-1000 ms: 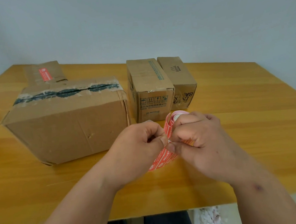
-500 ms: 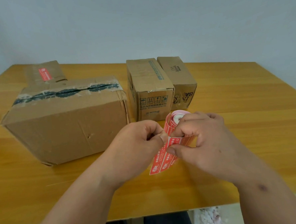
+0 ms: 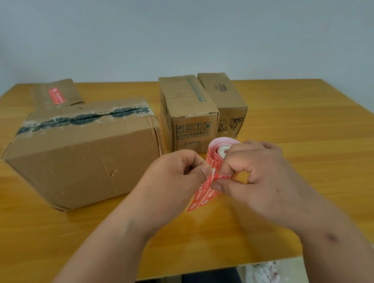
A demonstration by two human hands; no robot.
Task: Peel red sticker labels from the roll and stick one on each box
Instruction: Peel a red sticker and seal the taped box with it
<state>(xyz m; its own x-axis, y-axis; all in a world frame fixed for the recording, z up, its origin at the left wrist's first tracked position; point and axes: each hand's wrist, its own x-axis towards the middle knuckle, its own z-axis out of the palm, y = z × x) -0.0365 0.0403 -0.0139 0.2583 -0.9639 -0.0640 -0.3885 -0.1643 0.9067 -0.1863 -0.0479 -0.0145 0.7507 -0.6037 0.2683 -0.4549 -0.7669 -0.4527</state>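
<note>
My right hand (image 3: 258, 176) grips the roll of red sticker labels (image 3: 217, 154) just above the table, in front of the two small boxes. My left hand (image 3: 175, 177) pinches the loose red strip (image 3: 203, 195) that hangs from the roll toward the table. A large cardboard box (image 3: 84, 154) with dark torn tape on top lies to the left. Behind it a flat box (image 3: 56, 94) carries a red sticker (image 3: 56, 96). Two small upright boxes stand side by side, one with green print (image 3: 186, 110) and one marked BAHA (image 3: 223, 99); no sticker shows on them.
The wooden table (image 3: 301, 134) runs to a pale wall behind. Its front edge lies close under my forearms, with dark trousers and the floor below it.
The loose strip has come further off the roll and hangs lower. My left thumb and finger have shifted a little along it; the boxes have not moved.
</note>
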